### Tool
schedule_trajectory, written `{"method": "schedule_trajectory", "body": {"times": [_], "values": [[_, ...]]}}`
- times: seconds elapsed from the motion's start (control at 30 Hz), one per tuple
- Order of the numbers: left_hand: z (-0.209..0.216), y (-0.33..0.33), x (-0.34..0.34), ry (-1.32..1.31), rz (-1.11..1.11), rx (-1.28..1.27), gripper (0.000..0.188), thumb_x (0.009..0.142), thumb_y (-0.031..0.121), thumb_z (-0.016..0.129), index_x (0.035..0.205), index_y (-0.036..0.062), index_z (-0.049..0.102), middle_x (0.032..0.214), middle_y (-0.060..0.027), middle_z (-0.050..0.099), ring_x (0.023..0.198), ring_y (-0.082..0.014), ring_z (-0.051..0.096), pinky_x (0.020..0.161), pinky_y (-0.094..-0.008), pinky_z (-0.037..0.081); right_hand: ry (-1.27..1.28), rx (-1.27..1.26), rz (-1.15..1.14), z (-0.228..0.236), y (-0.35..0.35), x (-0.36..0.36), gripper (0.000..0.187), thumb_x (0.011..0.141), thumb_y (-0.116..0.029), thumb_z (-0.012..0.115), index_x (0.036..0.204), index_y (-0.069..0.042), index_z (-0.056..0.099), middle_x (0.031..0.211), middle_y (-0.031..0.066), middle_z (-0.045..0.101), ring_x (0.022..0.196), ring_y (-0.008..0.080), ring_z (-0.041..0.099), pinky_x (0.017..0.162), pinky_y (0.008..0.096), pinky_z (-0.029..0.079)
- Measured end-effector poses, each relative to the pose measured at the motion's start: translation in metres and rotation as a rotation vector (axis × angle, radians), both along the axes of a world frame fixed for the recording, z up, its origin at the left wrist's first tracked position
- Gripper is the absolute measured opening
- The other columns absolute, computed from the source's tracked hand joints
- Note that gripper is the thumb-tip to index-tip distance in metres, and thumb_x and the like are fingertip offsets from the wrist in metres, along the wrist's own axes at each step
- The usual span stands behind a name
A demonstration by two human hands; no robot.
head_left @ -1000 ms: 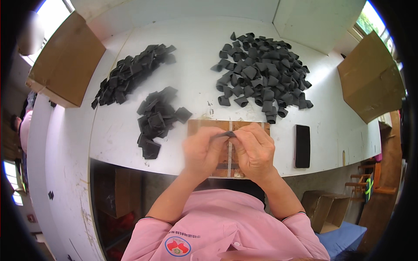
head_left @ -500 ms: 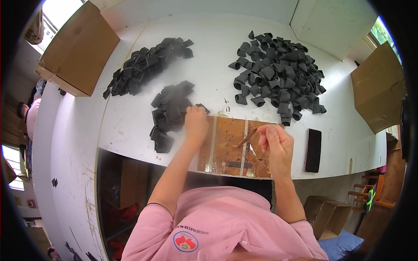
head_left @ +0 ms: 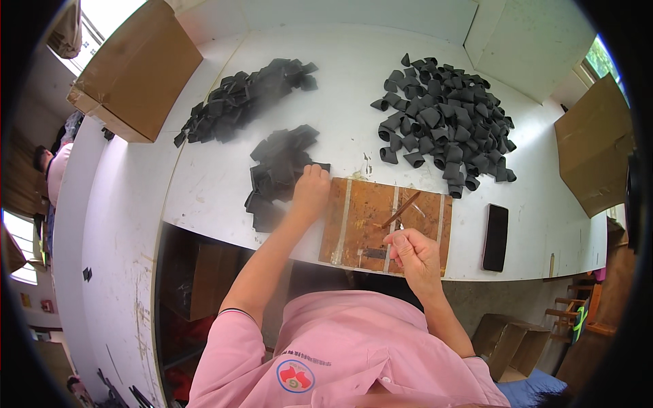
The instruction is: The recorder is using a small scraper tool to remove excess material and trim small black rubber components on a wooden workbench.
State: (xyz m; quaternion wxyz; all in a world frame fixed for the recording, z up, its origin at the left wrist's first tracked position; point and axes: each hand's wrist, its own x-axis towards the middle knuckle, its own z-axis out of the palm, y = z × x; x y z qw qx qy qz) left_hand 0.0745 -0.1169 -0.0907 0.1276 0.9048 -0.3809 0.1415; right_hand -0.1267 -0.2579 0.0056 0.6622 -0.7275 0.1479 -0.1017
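Note:
My left hand [head_left: 313, 190] is closed at the right edge of a loose pile of flat black fabric pieces [head_left: 272, 163]. Its fingertips are on one black piece [head_left: 324, 166], which pokes out past them. My right hand [head_left: 418, 258] hovers over the front of a stained brown board [head_left: 350, 231], thumb and fingers pinched together. Whether anything thin is between them is hidden. A slim brown stick [head_left: 403, 208] lies slantwise on the board, just beyond the right fingertips and apart from them. A dark strip [head_left: 374, 253] lies on the board near that hand.
Rolled black fabric loops [head_left: 442, 122] form a big heap at the back right. Another flat black pile [head_left: 248, 95] lies at the back left. A phone [head_left: 496, 238] rests right of the board. Cardboard boxes [head_left: 139, 68] stand at both sides. A person [head_left: 58, 166] is at far left.
My right hand has let go of the brown stick and drawn back toward me, left of where it was. My left hand stays at the black pile. The whole view has shifted slightly.

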Motion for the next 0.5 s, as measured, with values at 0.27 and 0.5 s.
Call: {"method": "schedule_trajectory", "body": {"times": [0.27,0.5], "values": [[0.088,0.004,-0.062,1.569,-0.055,-1.214,0.003,0.082,0.006,0.053,0.084,0.0035,0.053,0.078,-0.0014,0.056,0.069,-0.0096,0.053,0.062,-0.0238,0.043,-0.124,-0.337,-0.059,0.023,0.001,0.001,0.012,0.080,-0.010,0.057,0.083,0.001,0.058,0.070,0.0054,0.057,0.060,0.0106,0.053,0.053,0.0244,0.042],[0.102,-0.001,-0.121,1.955,-0.244,-1.236,0.009,0.083,0.008,0.052,0.090,0.0035,0.054,0.084,-0.0034,0.058,0.073,-0.0123,0.056,0.065,-0.0255,0.045,-0.079,0.453,-0.056,0.013,0.009,0.010,0.019,0.082,-0.015,0.058,0.090,0.001,0.055,0.080,0.0020,0.057,0.069,0.0074,0.054,0.060,0.0193,0.044]]}}
